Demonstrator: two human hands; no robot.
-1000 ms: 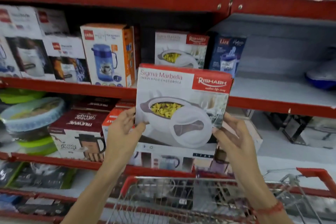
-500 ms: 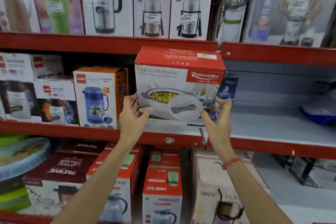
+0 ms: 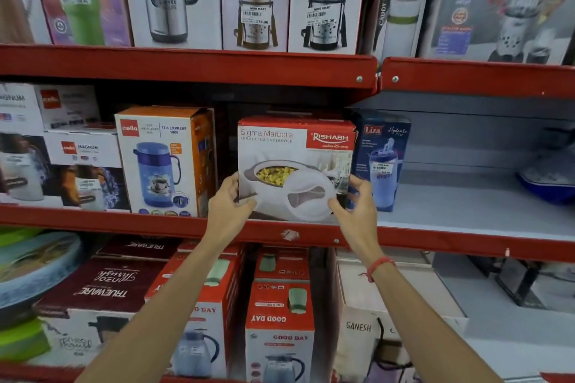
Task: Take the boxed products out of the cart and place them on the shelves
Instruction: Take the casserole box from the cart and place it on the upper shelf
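Observation:
A white and red Sigma Marbella casserole box stands on the middle red shelf, between an orange Cello Tea Express box and a blue Liza bottle box. My left hand grips its lower left corner. My right hand grips its lower right corner. The box's bottom edge rests on the shelf, just behind the front lip. The cart is out of view.
The upper shelf carries Good Day flask boxes. Below are more Good Day boxes, a Trueware box and a Ganesh box. The grey shelf surface to the right holds a blue dish.
Both hands carried the casserole box up from above the cart and pushed it back onto the middle shelf. The view tilted upward, so the cart left the frame.

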